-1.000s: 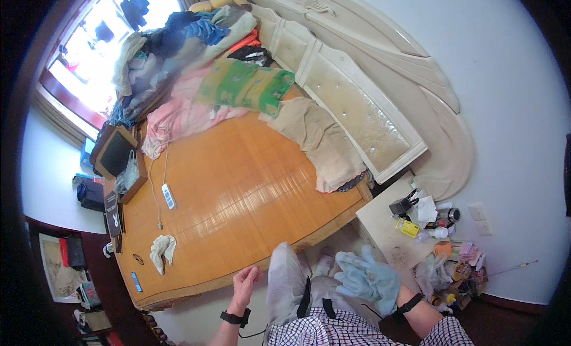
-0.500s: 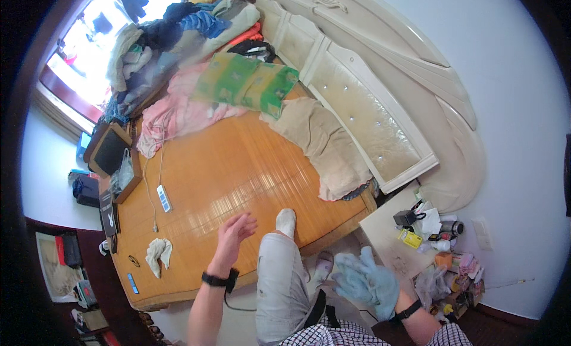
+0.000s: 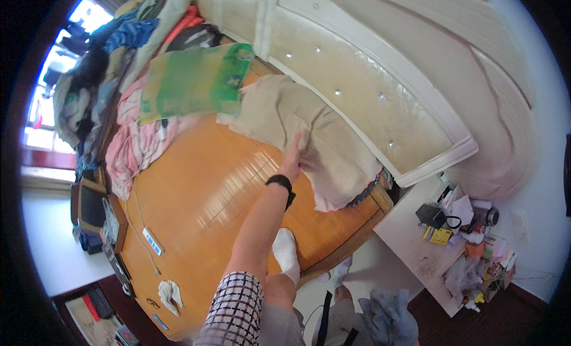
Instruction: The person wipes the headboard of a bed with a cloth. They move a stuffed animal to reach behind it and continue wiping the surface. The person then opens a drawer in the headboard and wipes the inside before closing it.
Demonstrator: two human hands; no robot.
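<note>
My left hand (image 3: 292,158) reaches out over the bed with its fingers stretched and holds nothing. Its fingertips are at the edge of a beige pillow cover (image 3: 324,141), rumpled and lying along the headboard; whether they touch it I cannot tell. A bunched grey-blue cloth (image 3: 388,317) appears at the lower right beside my leg. My right hand does not show; the cloth or the picture's edge hides it. Left of the beige cover lies a green and yellow pillow (image 3: 193,81), partly over a pink blanket (image 3: 134,135).
My socked foot (image 3: 286,252) is on the bed's tan mat (image 3: 208,197). A power strip (image 3: 153,241) and a small white cloth (image 3: 171,295) lie to the left. Piled clothes (image 3: 89,78) fill the far left. A cluttered bedside table (image 3: 410,233) stands right of the padded headboard (image 3: 357,78).
My left hand has moved forward and right to the beige cover. The blue cloth has gone lower, and my right hand has left the picture. The view has shifted toward the headboard.
</note>
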